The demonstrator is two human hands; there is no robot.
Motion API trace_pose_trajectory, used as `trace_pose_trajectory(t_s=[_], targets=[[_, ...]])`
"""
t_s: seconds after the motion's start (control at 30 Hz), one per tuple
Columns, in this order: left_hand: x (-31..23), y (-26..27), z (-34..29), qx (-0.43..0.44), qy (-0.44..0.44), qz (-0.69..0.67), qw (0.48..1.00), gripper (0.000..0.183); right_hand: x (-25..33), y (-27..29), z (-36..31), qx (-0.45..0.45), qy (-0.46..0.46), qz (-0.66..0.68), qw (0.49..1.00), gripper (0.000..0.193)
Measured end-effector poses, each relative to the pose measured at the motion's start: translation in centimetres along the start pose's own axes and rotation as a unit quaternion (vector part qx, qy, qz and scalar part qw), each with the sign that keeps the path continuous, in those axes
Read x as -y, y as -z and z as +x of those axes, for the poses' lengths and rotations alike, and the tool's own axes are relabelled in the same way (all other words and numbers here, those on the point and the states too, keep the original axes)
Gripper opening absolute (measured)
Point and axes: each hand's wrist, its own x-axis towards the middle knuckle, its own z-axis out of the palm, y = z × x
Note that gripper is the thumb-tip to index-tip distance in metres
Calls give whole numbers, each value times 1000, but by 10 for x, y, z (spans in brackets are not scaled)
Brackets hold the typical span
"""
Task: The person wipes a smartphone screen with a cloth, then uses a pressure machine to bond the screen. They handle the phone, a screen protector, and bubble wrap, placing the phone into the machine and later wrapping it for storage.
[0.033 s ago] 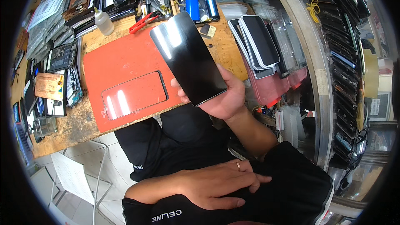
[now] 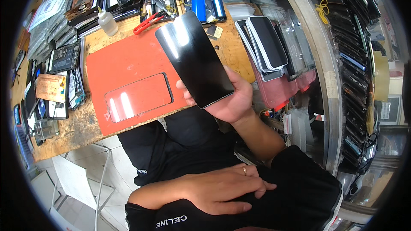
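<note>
My right hand (image 2: 231, 100) holds a black smartphone (image 2: 199, 62), tilted, its glossy face up and catching a bright reflection at the far end. Thumb and fingers grip its near end from both sides. Left of it, on a red-orange mat (image 2: 122, 62), lies a clear phone-sized glass panel (image 2: 139, 96) with a thin dark border, thickest at its right end. My left hand (image 2: 222, 188), a ring on one finger, rests palm down on my black clothing. Its thumb is stretched out and its fingers are loosely bent, with nothing visible in them.
Around the mat on the wooden bench (image 2: 81, 126) are a dropper bottle (image 2: 107, 23), red-handled pliers (image 2: 147, 23), a blue cylinder (image 2: 197, 0) and opened phones (image 2: 64, 57). White-edged phones (image 2: 267, 42) are stacked at the right, beside a metal-edged rack (image 2: 329, 81). A white chair (image 2: 75, 179) stands lower left.
</note>
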Motion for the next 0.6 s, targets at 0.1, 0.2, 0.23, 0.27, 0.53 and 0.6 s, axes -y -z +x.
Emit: trace_pose_trajectory(t_s=[0.1, 0.2, 0.23, 0.27, 0.53, 0.6], targets=[[-2, 13, -11, -69, -7, 81, 994, 18, 1, 0, -1, 27, 13, 22, 999, 67], [-12, 21, -25, -211, 39, 294, 931, 17, 3, -1, 0, 31, 23, 27, 999, 66], [-16, 22, -28, -257, 61, 382, 886, 21, 4, -1, 1, 35, 28, 22, 999, 66], [-16, 24, -30, -314, 36, 455, 832, 21, 5, -2, 2, 55, 30, 16, 998, 66], [-8, 47, -37, -404, 29, 643, 650, 25, 3, -7, 6, 30, 54, -14, 998, 63], [-5, 49, -37, -395, 43, 658, 639, 24, 1, -9, 6, 29, 56, -15, 998, 63]])
